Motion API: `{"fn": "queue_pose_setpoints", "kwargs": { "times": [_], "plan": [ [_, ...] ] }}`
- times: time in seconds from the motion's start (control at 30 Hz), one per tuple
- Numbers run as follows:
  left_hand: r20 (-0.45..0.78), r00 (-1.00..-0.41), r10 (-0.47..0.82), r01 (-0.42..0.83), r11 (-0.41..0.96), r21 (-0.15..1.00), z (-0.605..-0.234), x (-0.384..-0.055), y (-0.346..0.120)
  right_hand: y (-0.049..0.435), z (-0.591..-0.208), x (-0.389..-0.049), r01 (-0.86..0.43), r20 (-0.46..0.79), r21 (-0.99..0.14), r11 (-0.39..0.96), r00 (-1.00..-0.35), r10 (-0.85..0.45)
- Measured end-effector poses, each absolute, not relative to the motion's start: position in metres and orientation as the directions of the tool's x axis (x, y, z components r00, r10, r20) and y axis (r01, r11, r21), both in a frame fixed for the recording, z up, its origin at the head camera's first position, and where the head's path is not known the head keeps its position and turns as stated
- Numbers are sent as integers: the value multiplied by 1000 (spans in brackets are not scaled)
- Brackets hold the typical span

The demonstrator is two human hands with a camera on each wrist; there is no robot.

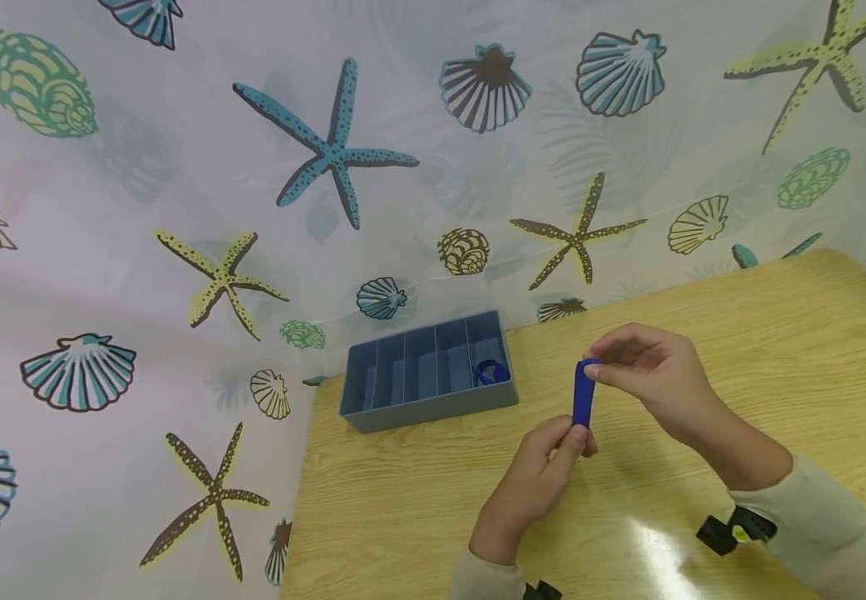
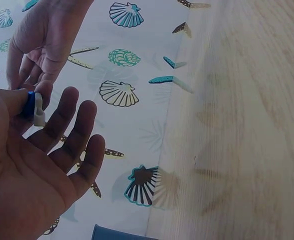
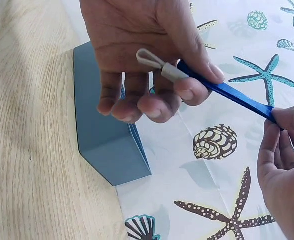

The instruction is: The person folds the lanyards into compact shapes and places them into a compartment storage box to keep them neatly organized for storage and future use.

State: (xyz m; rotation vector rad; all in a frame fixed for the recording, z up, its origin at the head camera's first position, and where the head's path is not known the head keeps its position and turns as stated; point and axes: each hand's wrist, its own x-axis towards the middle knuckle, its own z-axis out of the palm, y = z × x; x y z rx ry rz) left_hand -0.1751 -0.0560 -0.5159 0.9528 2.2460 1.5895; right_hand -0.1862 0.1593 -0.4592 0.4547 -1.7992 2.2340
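Observation:
A blue strap (image 1: 583, 396), with a white end and a thin cord loop (image 3: 149, 59), is held between both hands. My left hand (image 1: 533, 479) pinches its lower end between thumb and fingers. At the upper end, the thumb and index finger of my right hand (image 1: 658, 379) pinch the strap. In the right wrist view it runs straight from one hand to the other, and the white end lies by the right fingers. The left wrist view shows only a short blue piece and the white part (image 2: 39, 110); the hands hide the remainder.
A grey-blue box (image 1: 433, 410) with several compartments stands at the table's back left, against the wall cloth. Its rightmost compartment holds another blue strap (image 1: 493, 372). The wooden table (image 1: 387, 508) extends to the right. A cloth printed with shells and starfish (image 1: 402, 250) hangs behind it.

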Motion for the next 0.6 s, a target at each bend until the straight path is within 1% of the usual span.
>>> {"fn": "queue_pose_setpoints", "kwargs": {
  "times": [0.17,0.37,0.6],
  "plan": [
    [138,-759,636,324,185,928,-517,-175,-56,159,-461,-188,-367,376,-897,-245,-927,11],
    [116,-754,646,299,181,937,-517,-175,-57,159,-467,-190,-357,368,-900,-252,-930,4],
    [118,-767,631,308,200,930,-514,-175,-57,162,-471,-192,-261,283,-936,-237,-957,-63]
  ]
}}
